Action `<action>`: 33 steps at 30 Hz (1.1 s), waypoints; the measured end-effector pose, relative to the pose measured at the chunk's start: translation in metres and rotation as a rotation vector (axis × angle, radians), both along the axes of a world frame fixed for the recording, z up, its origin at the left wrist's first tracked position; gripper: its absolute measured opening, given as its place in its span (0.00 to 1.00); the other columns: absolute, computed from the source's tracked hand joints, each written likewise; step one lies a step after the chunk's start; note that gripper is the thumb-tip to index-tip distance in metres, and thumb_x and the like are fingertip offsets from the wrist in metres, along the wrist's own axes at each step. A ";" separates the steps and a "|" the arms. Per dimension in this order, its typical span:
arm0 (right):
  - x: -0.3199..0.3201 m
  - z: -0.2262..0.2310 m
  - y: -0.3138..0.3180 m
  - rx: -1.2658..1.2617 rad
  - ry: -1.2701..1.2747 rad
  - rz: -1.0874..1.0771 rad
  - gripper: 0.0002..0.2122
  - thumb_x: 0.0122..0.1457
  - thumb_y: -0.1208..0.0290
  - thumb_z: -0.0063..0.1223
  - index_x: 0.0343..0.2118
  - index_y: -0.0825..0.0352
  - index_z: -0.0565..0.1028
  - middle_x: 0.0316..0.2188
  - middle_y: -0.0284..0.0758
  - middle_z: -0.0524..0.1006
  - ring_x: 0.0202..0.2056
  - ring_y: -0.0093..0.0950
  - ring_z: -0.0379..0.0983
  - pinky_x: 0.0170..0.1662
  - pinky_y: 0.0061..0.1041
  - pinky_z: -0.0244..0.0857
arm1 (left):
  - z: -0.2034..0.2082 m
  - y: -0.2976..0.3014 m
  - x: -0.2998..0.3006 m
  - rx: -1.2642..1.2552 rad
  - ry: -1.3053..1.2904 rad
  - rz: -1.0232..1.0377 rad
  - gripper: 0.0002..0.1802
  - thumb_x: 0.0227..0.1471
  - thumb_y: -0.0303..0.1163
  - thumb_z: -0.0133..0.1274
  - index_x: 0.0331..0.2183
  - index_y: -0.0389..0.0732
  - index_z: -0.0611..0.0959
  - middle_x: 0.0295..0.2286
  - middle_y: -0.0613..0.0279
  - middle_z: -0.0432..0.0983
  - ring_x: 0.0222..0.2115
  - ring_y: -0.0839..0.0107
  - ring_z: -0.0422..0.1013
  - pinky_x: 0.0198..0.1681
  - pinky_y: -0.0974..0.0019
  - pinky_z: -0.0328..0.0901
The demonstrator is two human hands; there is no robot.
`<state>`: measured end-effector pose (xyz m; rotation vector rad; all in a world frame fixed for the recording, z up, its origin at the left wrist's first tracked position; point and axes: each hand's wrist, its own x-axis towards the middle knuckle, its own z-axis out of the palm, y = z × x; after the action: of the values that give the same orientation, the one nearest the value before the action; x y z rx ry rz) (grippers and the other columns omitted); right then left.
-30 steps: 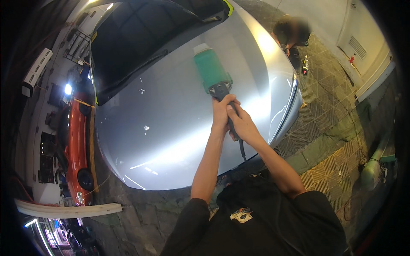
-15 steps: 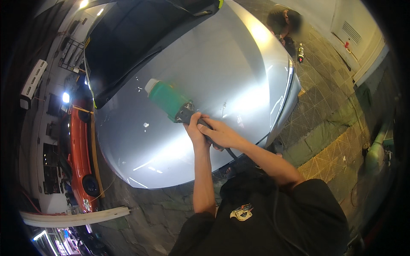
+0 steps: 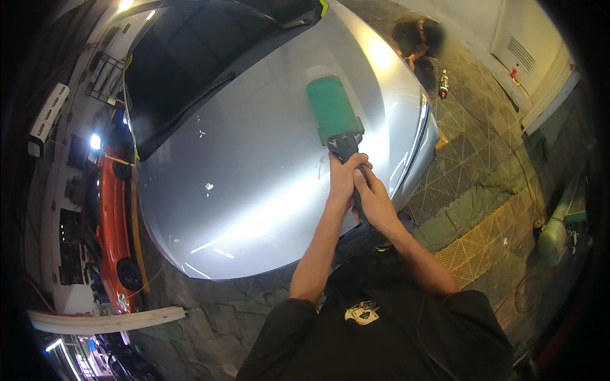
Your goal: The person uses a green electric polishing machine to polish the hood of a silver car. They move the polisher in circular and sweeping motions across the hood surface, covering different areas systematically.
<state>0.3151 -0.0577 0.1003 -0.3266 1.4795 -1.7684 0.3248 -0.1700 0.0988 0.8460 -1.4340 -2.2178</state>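
Note:
Both my hands are wrapped around the black handle of a corded polisher (image 3: 333,108), which has a green, boxy body. My left hand (image 3: 345,174) grips the handle close to the body. Just behind it, my right hand (image 3: 375,200) closes around the rear of the handle, partly overlapping it. The polisher is over the right part of a silver car hood (image 3: 254,171), pointing away from me toward the windshield. Its underside is hidden, so I cannot tell whether it touches the paint. Small white spots (image 3: 209,187) dot the hood.
A crouching person (image 3: 416,41) is beside the car's far right side, near a dark bottle (image 3: 443,84) on the grid-tile floor (image 3: 470,146). A red car (image 3: 115,235) stands at the left. A green cylindrical machine (image 3: 553,232) is at the right. The dark windshield (image 3: 197,63) lies beyond the hood.
Both hands have swung the polisher to the right and farther away across the hood. It has turned from pointing up-left to pointing nearly straight away. The crouching person has shifted slightly.

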 end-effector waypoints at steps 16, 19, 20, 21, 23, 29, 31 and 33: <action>0.063 0.019 -0.053 0.024 0.150 0.578 0.24 0.73 0.54 0.41 0.62 0.69 0.66 0.23 0.34 0.74 0.16 0.21 0.69 0.19 0.22 0.63 | -0.004 -0.041 0.133 0.031 0.028 0.561 0.23 0.55 0.27 0.57 0.49 0.38 0.65 0.28 0.54 0.77 0.26 0.66 0.74 0.28 0.65 0.71; 0.064 0.019 -0.048 0.054 0.187 0.579 0.29 0.72 0.52 0.42 0.67 0.68 0.62 0.20 0.37 0.74 0.15 0.25 0.70 0.20 0.28 0.65 | -0.006 -0.037 0.134 0.044 0.031 0.527 0.25 0.55 0.27 0.57 0.50 0.38 0.64 0.28 0.53 0.77 0.25 0.67 0.74 0.27 0.65 0.71; 0.062 0.017 -0.044 0.051 0.178 0.553 0.29 0.72 0.52 0.43 0.67 0.68 0.62 0.20 0.36 0.74 0.15 0.25 0.70 0.20 0.27 0.65 | -0.008 -0.034 0.131 0.044 0.032 0.516 0.25 0.55 0.27 0.57 0.50 0.38 0.64 0.28 0.53 0.77 0.26 0.67 0.74 0.27 0.65 0.71; 0.059 0.015 -0.038 0.046 0.158 0.527 0.29 0.72 0.52 0.43 0.67 0.69 0.62 0.19 0.36 0.73 0.15 0.25 0.70 0.20 0.27 0.65 | -0.010 -0.031 0.126 0.036 0.019 0.507 0.25 0.55 0.27 0.57 0.50 0.38 0.64 0.28 0.53 0.77 0.26 0.67 0.74 0.27 0.65 0.71; 0.050 0.011 -0.024 0.051 0.124 0.465 0.29 0.72 0.52 0.43 0.67 0.69 0.62 0.19 0.35 0.73 0.15 0.24 0.70 0.20 0.26 0.65 | -0.016 -0.019 0.107 0.008 0.020 0.477 0.22 0.55 0.28 0.57 0.48 0.39 0.66 0.28 0.51 0.78 0.25 0.65 0.74 0.26 0.64 0.71; 0.014 0.007 0.029 0.060 0.040 0.224 0.26 0.74 0.53 0.40 0.65 0.69 0.61 0.22 0.31 0.71 0.16 0.21 0.67 0.19 0.23 0.63 | -0.017 0.024 0.038 -0.013 0.030 0.207 0.25 0.54 0.26 0.57 0.50 0.37 0.65 0.28 0.50 0.78 0.25 0.65 0.75 0.26 0.65 0.71; 0.006 0.006 0.041 0.038 0.005 0.138 0.27 0.75 0.53 0.39 0.67 0.68 0.59 0.22 0.31 0.70 0.17 0.21 0.67 0.20 0.22 0.63 | -0.014 0.034 0.019 -0.009 0.001 0.106 0.26 0.53 0.26 0.57 0.50 0.36 0.65 0.28 0.50 0.78 0.25 0.65 0.75 0.27 0.65 0.71; 0.008 0.005 0.045 0.027 -0.026 0.059 0.27 0.75 0.54 0.38 0.68 0.68 0.57 0.23 0.31 0.70 0.17 0.21 0.67 0.20 0.22 0.63 | -0.012 0.040 0.011 -0.022 -0.027 0.038 0.26 0.53 0.26 0.58 0.50 0.35 0.65 0.29 0.50 0.78 0.25 0.65 0.74 0.27 0.65 0.71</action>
<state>0.3230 -0.0123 0.1049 -0.3289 1.4599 -1.6986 0.3361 -0.1301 0.0873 0.8924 -1.4394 -2.1667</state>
